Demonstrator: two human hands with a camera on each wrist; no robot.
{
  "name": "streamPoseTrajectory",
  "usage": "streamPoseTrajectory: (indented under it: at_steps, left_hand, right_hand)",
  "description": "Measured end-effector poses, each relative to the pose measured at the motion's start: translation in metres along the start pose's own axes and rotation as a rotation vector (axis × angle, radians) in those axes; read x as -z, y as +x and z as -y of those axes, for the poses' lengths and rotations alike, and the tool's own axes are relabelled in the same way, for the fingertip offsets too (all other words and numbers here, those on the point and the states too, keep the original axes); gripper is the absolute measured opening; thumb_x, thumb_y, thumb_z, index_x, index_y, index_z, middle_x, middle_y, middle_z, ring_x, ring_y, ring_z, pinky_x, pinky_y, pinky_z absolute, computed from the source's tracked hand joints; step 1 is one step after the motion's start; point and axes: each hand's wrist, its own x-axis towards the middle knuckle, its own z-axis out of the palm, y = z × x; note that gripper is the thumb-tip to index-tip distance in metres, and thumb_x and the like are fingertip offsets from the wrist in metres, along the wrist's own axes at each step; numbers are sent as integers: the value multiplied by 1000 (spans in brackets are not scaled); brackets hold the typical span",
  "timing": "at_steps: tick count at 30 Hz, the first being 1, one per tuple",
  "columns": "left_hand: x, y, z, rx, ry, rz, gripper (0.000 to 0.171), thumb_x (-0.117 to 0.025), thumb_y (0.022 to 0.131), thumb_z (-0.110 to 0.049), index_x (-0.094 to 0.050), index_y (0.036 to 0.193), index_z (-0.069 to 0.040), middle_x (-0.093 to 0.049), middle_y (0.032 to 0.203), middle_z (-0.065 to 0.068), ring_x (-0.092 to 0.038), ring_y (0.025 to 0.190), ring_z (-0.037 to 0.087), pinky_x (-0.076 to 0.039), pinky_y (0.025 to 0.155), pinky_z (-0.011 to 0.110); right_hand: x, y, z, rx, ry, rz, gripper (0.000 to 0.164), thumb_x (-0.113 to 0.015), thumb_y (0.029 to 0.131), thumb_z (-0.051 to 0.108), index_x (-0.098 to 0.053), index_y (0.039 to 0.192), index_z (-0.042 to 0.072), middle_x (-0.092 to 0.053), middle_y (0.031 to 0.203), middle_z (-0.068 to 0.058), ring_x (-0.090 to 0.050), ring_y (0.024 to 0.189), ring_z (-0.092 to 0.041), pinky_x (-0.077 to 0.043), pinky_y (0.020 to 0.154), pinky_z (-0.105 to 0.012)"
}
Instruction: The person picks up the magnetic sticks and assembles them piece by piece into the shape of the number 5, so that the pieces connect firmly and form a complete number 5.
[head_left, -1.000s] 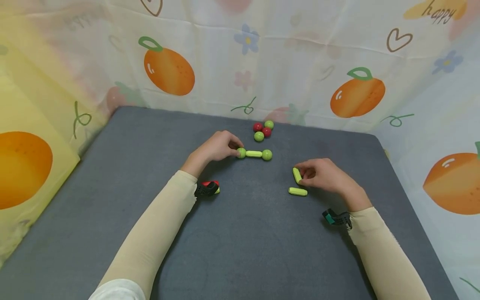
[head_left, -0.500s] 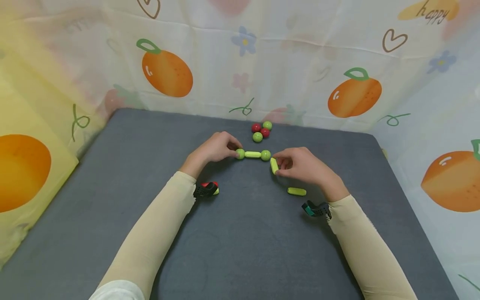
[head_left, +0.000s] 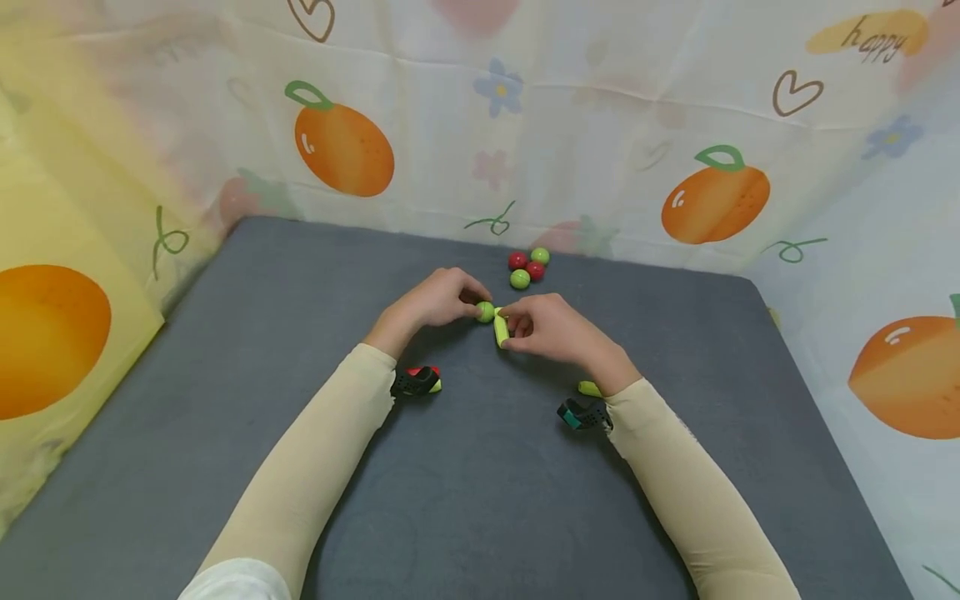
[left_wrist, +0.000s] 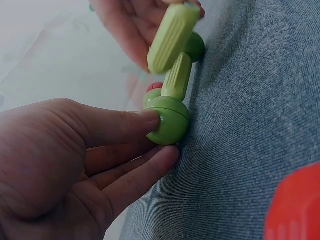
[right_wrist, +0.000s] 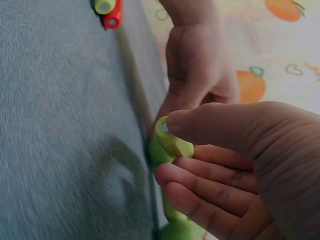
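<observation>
My left hand (head_left: 431, 302) pinches a green ball (left_wrist: 170, 121) between thumb and fingers on the table. That ball is joined to a yellow-green stick (left_wrist: 178, 80), whose far end meets a second green ball (left_wrist: 196, 46). In the head view, that second ball is hidden behind my right hand (head_left: 561, 333). Between thumb and fingertips my right hand pinches a loose yellow-green stick (head_left: 501, 332), ribbed, with a silvery disc in its end in the right wrist view. It is held tilted, close beside the pinched ball; whether they touch I cannot tell.
Toward the back edge of the grey table (head_left: 450, 483) sit two red balls (head_left: 517, 261) and two green balls (head_left: 520, 279). Another yellow-green stick (head_left: 589, 388) lies partly behind my right wrist. A red stick (right_wrist: 113, 19) and a yellow-green one lie by my left wrist.
My right hand has moved left with its yellow-green stick, from the table's right side up to the pinched green ball. My left hand has stayed on that ball.
</observation>
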Motion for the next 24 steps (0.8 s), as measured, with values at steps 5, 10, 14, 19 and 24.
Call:
streamPoseTrajectory:
  at_steps: [5, 10, 14, 19, 24]
  left_hand:
    - [-2, -1, 0, 2, 2, -2, 27, -76, 104, -12, -80, 131, -10, -77, 126, 4, -71, 115, 22, -58, 96, 41]
    - [-1, -1, -2, 9, 7, -9, 27, -76, 104, -11, -80, 131, -10, -77, 126, 5, -70, 116, 24, -57, 95, 42]
    - [-1, -1, -2, 10, 18, -9, 26, -76, 104, -12, -81, 130, -10, -77, 126, 4, -69, 116, 24, -57, 95, 42]
    - [-1, -1, -3, 22, 14, -17, 25, -77, 104, -14, -82, 128, -11, -78, 123, 3, -69, 113, 23, -57, 93, 42]
    - [-2, 0, -3, 28, 17, -17, 25, -77, 104, -14, -81, 129, -11, -78, 124, 3, -69, 114, 23, -57, 94, 42]
  right_hand:
    - [-11, 7, 1, 29, 14, -14, 47, -83, 99, 18, -71, 141, 1, -76, 105, -3, -71, 89, -11, -60, 81, -33]
    - [-17, 8, 2, 35, 28, -50, 40, -84, 99, 18, -74, 135, 3, -75, 100, -1, -69, 84, -11, -59, 78, -32]
    - [-21, 9, 3, 35, 33, -71, 34, -84, 99, 19, -76, 129, 5, -74, 97, 2, -68, 83, -11, -59, 77, -32]
    - [-24, 11, 4, 46, 25, -91, 33, -84, 99, 19, -77, 128, 6, -74, 95, 3, -68, 82, -10, -59, 77, -32]
    - [-26, 12, 5, 43, 10, -109, 32, -84, 99, 19, -78, 128, 6, -75, 95, 3, -69, 81, -9, -59, 75, -31]
